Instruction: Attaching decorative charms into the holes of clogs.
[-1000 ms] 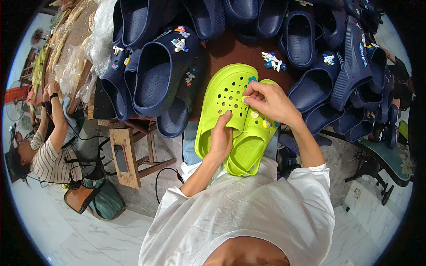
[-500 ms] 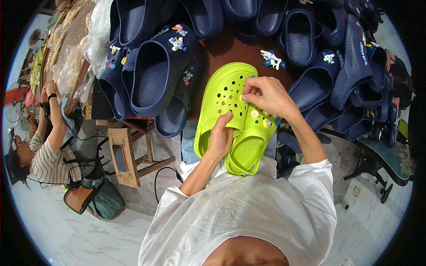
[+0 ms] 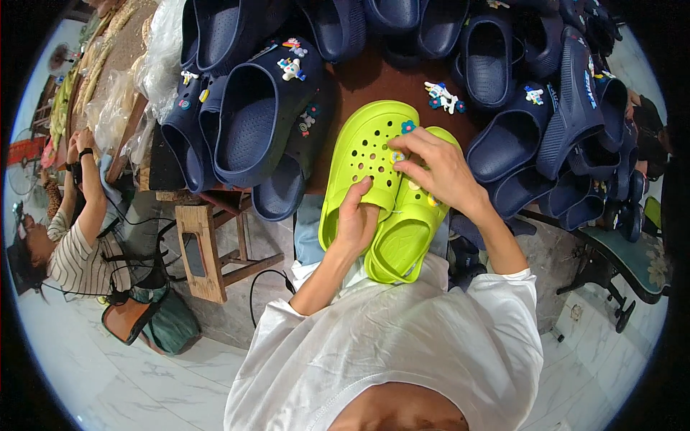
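My left hand (image 3: 357, 217) grips a lime-green clog (image 3: 346, 154) by its opening, fingers inside and thumb on top. A second green clog (image 3: 399, 248) lies against its right side, mostly behind my right hand. With thumb and forefinger, my right hand (image 3: 440, 169) pinches a small round yellow-and-white shoe charm (image 3: 396, 156) at the first clog's holed upper. A blue flower charm (image 3: 408, 126) shows just above these fingers; whether it is fixed to a clog or held, I cannot tell. More charms on the second clog are partly hidden under my hand.
Navy clogs (image 3: 248, 118) crowd the brown table (image 3: 359, 80) on both sides and at the back. Loose white-and-blue charms (image 3: 443, 98) lie beyond the green pair. A wooden stool (image 3: 201, 251) stands at left, near another person (image 3: 83, 230) in a striped shirt.
My right hand has opened out somewhat and rolled, baring the blue flower charm and more of the round charm. My left hand keeps its grip on the clog.
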Tool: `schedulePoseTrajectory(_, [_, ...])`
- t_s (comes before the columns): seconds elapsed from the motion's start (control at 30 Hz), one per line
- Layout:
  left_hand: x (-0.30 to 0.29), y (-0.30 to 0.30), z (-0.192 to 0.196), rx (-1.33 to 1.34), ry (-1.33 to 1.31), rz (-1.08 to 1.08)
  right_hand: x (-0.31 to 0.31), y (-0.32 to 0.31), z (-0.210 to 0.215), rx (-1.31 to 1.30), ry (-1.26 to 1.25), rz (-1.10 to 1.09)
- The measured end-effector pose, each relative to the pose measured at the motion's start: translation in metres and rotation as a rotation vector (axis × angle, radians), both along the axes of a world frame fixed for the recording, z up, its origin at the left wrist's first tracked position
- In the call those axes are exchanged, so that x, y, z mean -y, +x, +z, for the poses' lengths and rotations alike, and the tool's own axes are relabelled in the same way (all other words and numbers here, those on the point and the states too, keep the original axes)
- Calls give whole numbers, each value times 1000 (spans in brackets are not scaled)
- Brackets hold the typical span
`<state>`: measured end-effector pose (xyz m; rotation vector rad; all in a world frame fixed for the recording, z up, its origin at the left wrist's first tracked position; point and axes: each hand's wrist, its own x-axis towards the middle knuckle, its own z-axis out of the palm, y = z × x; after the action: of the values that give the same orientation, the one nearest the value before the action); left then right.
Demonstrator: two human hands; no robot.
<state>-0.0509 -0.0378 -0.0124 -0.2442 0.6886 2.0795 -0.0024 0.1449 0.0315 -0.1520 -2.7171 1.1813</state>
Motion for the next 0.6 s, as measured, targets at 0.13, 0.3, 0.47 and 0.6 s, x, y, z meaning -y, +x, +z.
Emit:
schedulePoseTrajectory(0.13, [0, 1, 0, -6, 7, 10, 6, 2, -1, -23, 111, -18])
schedulePoseTrajectory(0.3, [-1, 0, 0, -5, 12, 12, 10, 3, -4, -85, 152, -28])
schedulePoseTrajectory(0.47, [-1, -1, -4, 28, 32, 19, 3, 2, -2, -99, 171, 11])
schedulePoseTrajectory(0.6, [-2, -1, -3, 22, 26, 17, 1, 0, -3, -133, 167, 51])
